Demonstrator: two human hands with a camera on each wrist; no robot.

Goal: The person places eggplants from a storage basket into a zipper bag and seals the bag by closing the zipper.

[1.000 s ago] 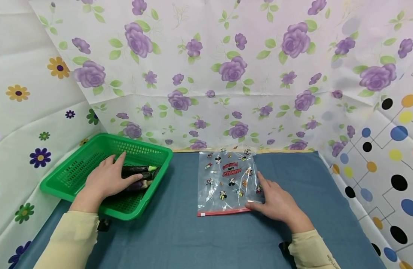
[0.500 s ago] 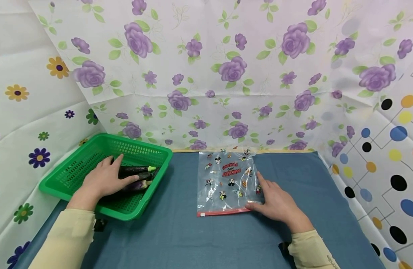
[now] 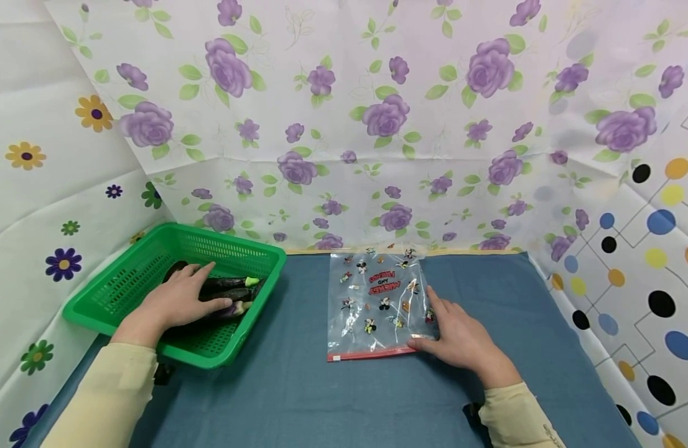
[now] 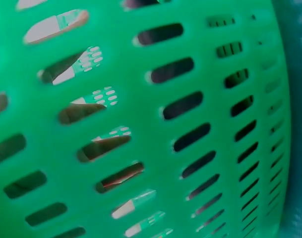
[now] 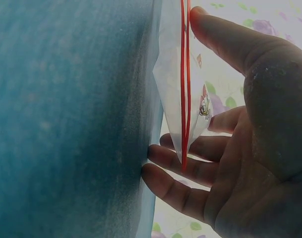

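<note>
Several dark eggplants (image 3: 229,283) lie in a green plastic basket (image 3: 258,246) on the left. My left hand (image 3: 173,305) reaches over its near side, fingers spread above the eggplants and thumb across them. Its fingertips are partly hidden. From the left wrist, the slotted basket wall (image 4: 126,114) fills the view, with parts of the hand showing through. A clear zip bag (image 3: 372,305) with cartoon prints and a red zipper lies flat in the middle. My right hand (image 3: 461,333) rests at its right edge, thumb by the zipper (image 5: 185,89), fingers extended along the side.
A blue cloth (image 3: 299,398) covers the table. Behind it rises a curtain (image 3: 344,124) printed with purple roses, meeting the table's back edge. Patterned sheets close off the left and right sides.
My left hand has shifted slightly left within the basket, and more of a dark eggplant end shows beyond its fingers. The right hand and the bag hold their place.
</note>
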